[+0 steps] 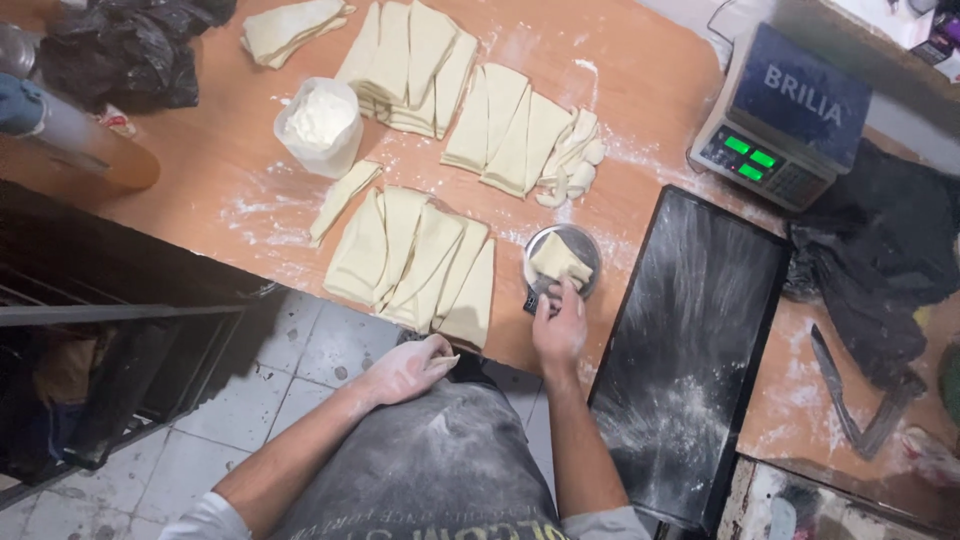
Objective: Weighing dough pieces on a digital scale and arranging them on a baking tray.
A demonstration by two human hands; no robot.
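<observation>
A: Where are our hands?

B: Right hand (560,325) is at the near edge of the worktop (640,90), fingers on the front of the small kitchen scale (563,262). It's touching the scale, not wrapped round anything. Left hand (408,368) is off the worktop, down by our apron (440,465), pinched shut on a small scrap of dough (443,361).

A: And the dough piece being weighed?

B: Folded dough piece (558,260) sits on the scale's round metal pan, at 12 o'clock from the right hand, just beyond the fingertips. We can't tell if the fingers touch the dough itself. From the left hand it's at about 2 o'clock, well apart.

A: What's around it?

B: Near stack of cut dough strips (415,262) lies at 9 o'clock from the scale, just beside it, fanned out. Two more stacks further back: one (408,62) at 11 o'clock, one (515,122) at 12 o'clock, with small offcuts (572,160) on its right side. Another folded bit (290,28) at the far edge.

A: Flour?

B: White bag of flour (320,125) standing open at 10 o'clock from the scale, and flour is dusted over the worktop.

A: Right side?

B: Dark baking tray (690,350), floured, at 3 o'clock from the right hand, close by. Larger grey scale with green display (785,115) at 1 o'clock, and a dark cloth (880,260) beyond the tray.
</observation>
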